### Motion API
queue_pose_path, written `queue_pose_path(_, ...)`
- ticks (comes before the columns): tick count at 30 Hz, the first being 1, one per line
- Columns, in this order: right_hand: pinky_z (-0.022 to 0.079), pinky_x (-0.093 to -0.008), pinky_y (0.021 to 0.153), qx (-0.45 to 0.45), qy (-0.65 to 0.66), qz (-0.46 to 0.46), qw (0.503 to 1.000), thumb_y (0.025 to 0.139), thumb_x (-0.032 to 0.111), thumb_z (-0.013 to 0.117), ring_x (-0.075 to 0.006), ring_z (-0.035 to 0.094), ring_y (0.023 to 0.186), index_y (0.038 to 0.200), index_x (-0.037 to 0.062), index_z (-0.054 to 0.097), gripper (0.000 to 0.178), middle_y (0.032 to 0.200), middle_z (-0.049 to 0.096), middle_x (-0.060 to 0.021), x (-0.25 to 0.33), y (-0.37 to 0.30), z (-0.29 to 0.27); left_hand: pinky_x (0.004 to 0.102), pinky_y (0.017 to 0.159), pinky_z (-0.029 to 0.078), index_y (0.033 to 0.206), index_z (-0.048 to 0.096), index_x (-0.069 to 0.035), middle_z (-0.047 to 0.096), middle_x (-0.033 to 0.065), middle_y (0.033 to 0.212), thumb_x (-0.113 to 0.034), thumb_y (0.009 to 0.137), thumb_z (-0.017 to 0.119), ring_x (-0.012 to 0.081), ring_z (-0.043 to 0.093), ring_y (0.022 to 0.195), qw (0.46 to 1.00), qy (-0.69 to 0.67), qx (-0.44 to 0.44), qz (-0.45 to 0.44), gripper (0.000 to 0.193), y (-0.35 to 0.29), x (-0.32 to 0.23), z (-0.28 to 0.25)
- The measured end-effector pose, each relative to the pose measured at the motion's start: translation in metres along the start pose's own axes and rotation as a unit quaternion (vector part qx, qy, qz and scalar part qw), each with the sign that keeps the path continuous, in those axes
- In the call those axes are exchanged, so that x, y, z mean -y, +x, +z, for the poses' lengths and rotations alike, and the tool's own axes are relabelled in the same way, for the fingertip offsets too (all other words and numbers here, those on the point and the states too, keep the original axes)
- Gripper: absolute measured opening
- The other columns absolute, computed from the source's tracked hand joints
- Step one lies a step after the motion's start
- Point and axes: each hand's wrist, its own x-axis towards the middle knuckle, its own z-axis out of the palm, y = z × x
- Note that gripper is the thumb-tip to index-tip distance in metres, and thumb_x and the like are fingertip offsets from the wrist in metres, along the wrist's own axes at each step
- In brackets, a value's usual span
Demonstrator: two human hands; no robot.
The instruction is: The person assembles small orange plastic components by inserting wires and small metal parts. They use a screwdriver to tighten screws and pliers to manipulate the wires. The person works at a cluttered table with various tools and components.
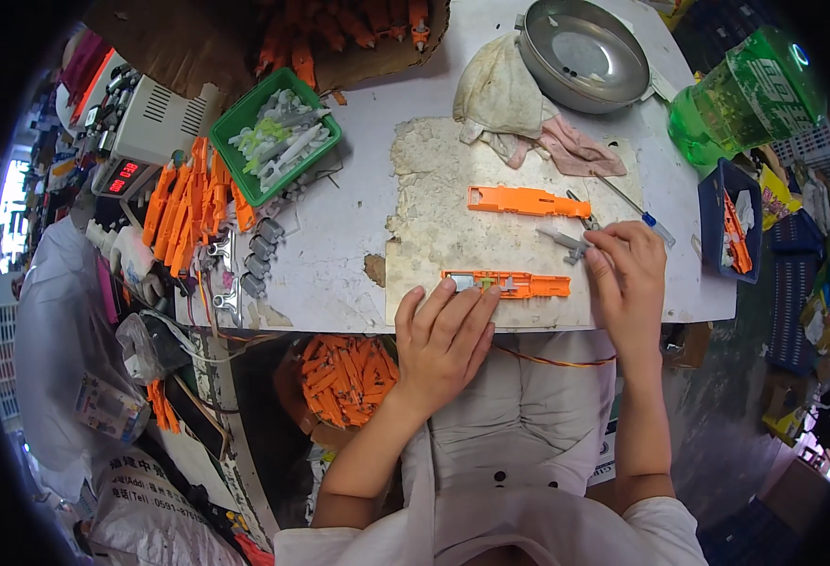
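White worktable [358, 141], greenish floor [717, 377], bright opening [5, 212]

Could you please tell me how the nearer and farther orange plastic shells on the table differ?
The left hand touches the nearer shell, while the farther shell lies untouched. The nearer shell shows green and pale inner parts; the farther shell looks mostly plain orange. Both are long and narrow.
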Motion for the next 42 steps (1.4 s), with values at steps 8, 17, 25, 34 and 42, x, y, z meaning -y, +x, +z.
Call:
queue_pose_path(8,0.035,-0.0477,0.096,0.053,0.039,-0.136,0.988,0.075,0.013,0.070,-0.0269,0.051,0.102,0.086,0.0106,0.064,0.012,0.094,0.055,-0.0041,0.042,0.002,0.008,0.0424,0.103,0.030,0.120,0.063,-0.015,0.052,0.0016,0.117,-0.019,0.082,0.066,0.0217,0.041,0.119,1.000,0.007,0.004,0.002,0.039,0.000,0.000,-0.001)
queue_pose_path(17,0.045,-0.0343,0.072,0.114,0.052,-0.195,0.973,0.077,0.010,0.063,-0.0237,0.054,0.083,0.094,0.0030,0.057,0.019,0.091,0.054,-0.0079,0.037,-0.001,0.019,0.0426,0.103,0.031,0.120,0.063,-0.014,0.053,0.0022,0.117,-0.018,0.081,0.067,0.0220,0.041,0.119,1.000,0.001,0.000,-0.002,0.039,0.000,0.000,-0.001)
queue_pose_path(25,0.048,-0.0333,0.069,0.051,0.054,-0.212,0.974,0.075,0.008,0.063,-0.0243,0.058,0.080,0.099,0.0019,0.058,0.024,0.096,0.056,-0.0097,0.031,-0.013,0.027,0.0423,0.101,0.032,0.120,0.063,-0.014,0.053,0.0026,0.118,-0.016,0.080,0.067,0.0222,0.041,0.119,1.000,-0.010,-0.001,0.004,0.040,0.002,0.000,-0.002)
queue_pose_path(34,0.047,-0.0315,0.058,-0.060,0.152,-0.213,0.963,0.065,0.001,0.068,-0.0208,0.058,0.069,0.092,0.0058,0.067,0.028,0.085,0.057,-0.0055,0.029,-0.021,0.003,0.0433,0.101,0.032,0.122,0.061,-0.013,0.053,0.0035,0.118,-0.016,0.079,0.068,0.0235,0.041,0.120,0.999,-0.029,0.020,-0.006,0.044,0.004,-0.001,-0.007)
queue_pose_path(42,0.046,-0.0295,0.057,-0.073,0.200,-0.231,0.949,0.061,0.001,0.067,-0.0184,0.056,0.067,0.092,0.0085,0.071,0.032,0.080,0.055,-0.0014,0.038,-0.028,-0.014,0.0444,0.099,0.034,0.115,0.064,-0.010,0.055,0.0067,0.116,-0.015,0.076,0.071,0.0289,0.042,0.118,0.993,-0.105,0.024,-0.040,0.040,0.008,-0.003,-0.016)
